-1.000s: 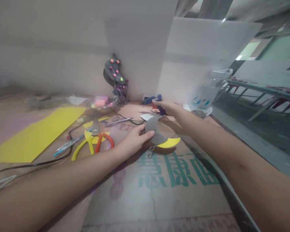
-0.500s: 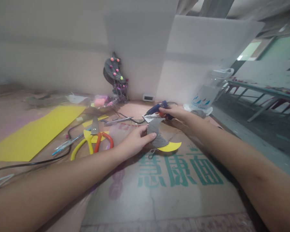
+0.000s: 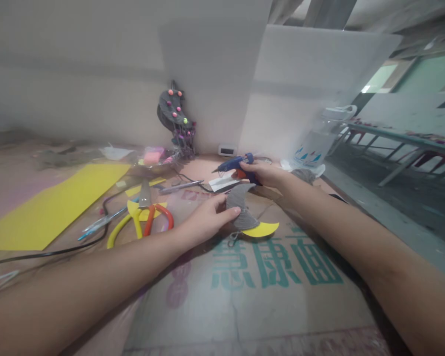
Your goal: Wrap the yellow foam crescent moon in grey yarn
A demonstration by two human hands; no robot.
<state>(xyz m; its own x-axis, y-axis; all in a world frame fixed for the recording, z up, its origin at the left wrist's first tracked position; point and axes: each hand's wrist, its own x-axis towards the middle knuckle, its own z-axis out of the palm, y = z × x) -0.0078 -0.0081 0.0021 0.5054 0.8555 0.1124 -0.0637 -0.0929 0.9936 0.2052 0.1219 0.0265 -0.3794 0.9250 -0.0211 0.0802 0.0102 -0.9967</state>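
My left hand pinches a grey yarn-wrapped crescent between thumb and fingers. A yellow paper piece sticks out from under the crescent's lower right end, and a small grey yarn loop hangs below it. Beyond the crescent, my right hand is wrapped round a blue hot glue gun. Its nozzle points left, above a white paper slip on the table. The gun's trigger area shows orange and is partly covered by my fingers.
Left of my hands lie scissors with yellow and orange handles, a pen, a yellow sheet and a black cord. A finished-looking grey crescent ornament leans at the back. A water bottle stands right; printed cardboard covers the front.
My right hand has moved the glue gun slightly left, lifting its nozzle off the white slip. My left hand still holds the crescent in nearly the same spot.
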